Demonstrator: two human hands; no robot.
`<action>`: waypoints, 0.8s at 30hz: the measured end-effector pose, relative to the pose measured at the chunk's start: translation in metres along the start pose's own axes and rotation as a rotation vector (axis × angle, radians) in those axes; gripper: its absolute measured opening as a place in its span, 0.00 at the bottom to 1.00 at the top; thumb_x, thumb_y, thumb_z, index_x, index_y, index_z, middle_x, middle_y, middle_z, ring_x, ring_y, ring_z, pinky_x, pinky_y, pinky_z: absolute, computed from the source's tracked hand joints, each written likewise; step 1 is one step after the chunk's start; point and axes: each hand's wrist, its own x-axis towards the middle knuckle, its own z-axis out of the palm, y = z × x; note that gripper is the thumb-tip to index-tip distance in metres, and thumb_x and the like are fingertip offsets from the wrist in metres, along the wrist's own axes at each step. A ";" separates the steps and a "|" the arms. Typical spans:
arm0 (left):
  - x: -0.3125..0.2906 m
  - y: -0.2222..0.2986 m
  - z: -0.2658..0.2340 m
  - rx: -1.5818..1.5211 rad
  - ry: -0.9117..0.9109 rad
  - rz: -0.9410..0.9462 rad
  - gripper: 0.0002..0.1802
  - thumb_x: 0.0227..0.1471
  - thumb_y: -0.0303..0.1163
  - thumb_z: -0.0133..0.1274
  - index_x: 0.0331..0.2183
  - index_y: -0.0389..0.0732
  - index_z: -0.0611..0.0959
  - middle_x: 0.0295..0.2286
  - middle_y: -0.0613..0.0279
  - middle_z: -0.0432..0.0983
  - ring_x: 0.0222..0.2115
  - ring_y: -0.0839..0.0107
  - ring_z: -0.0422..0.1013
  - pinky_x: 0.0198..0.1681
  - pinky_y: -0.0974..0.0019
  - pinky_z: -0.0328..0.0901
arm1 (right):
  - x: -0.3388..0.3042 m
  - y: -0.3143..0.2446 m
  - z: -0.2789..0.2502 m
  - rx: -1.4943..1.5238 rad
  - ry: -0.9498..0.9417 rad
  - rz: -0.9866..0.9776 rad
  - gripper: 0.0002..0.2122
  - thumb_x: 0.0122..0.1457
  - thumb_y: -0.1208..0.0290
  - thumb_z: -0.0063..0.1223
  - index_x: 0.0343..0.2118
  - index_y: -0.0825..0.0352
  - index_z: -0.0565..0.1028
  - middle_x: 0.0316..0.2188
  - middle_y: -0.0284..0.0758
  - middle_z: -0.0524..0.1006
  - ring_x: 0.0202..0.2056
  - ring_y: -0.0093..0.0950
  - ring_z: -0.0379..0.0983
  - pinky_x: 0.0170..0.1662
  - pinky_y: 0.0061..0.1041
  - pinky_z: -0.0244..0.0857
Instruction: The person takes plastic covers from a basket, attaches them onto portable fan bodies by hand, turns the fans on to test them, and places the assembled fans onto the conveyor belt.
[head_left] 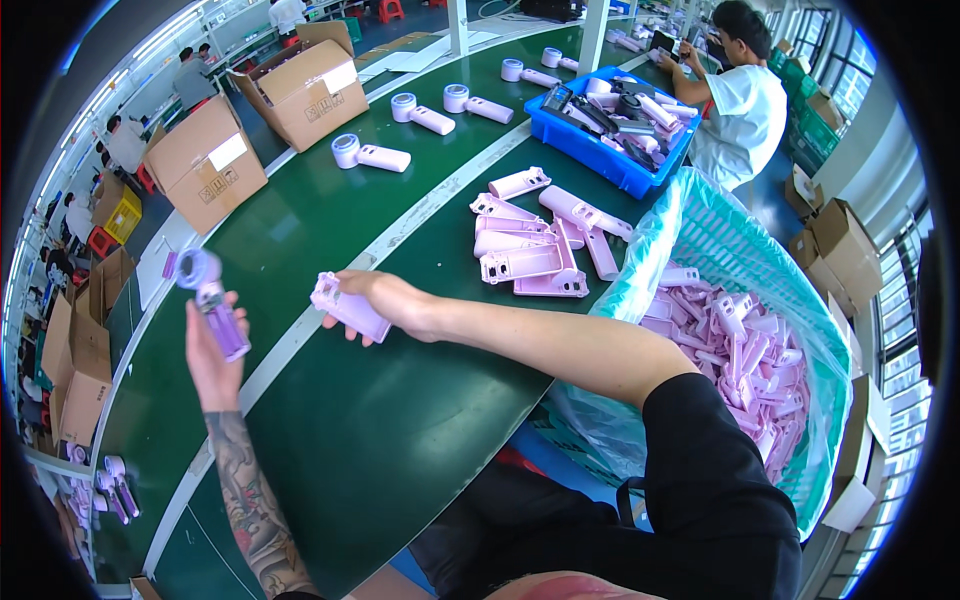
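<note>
The left fingers (192, 325) grasp a fan (220, 322), the right fingers (365, 284) a shell (356, 313). A slack hold could drop either.

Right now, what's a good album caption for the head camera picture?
Left hand holding a round-headed purple gadget, right hand a pink shell, over a green table.
</note>
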 end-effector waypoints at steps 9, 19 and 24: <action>-0.008 -0.098 0.050 0.208 0.053 -0.096 0.20 0.66 0.41 0.45 0.50 0.36 0.74 0.32 0.60 0.78 0.26 0.75 0.73 0.30 0.74 0.67 | 0.001 0.003 0.004 -0.362 0.200 -0.188 0.17 0.64 0.67 0.50 0.53 0.68 0.67 0.43 0.41 0.77 0.35 0.28 0.74 0.35 0.24 0.69; -0.033 -0.129 0.083 0.005 0.067 -0.033 0.22 0.70 0.39 0.40 0.59 0.38 0.70 0.50 0.58 0.71 0.49 0.72 0.70 0.51 0.69 0.65 | 0.003 0.016 0.008 -1.019 0.386 -0.459 0.18 0.58 0.68 0.59 0.51 0.64 0.70 0.44 0.43 0.76 0.37 0.38 0.77 0.40 0.33 0.73; -0.039 -0.128 0.087 -0.005 0.063 -0.050 0.23 0.70 0.41 0.40 0.60 0.38 0.69 0.52 0.58 0.70 0.50 0.72 0.70 0.52 0.69 0.65 | 0.001 0.016 0.014 -1.102 0.429 -0.452 0.19 0.57 0.68 0.60 0.51 0.63 0.70 0.45 0.43 0.76 0.37 0.40 0.78 0.41 0.34 0.74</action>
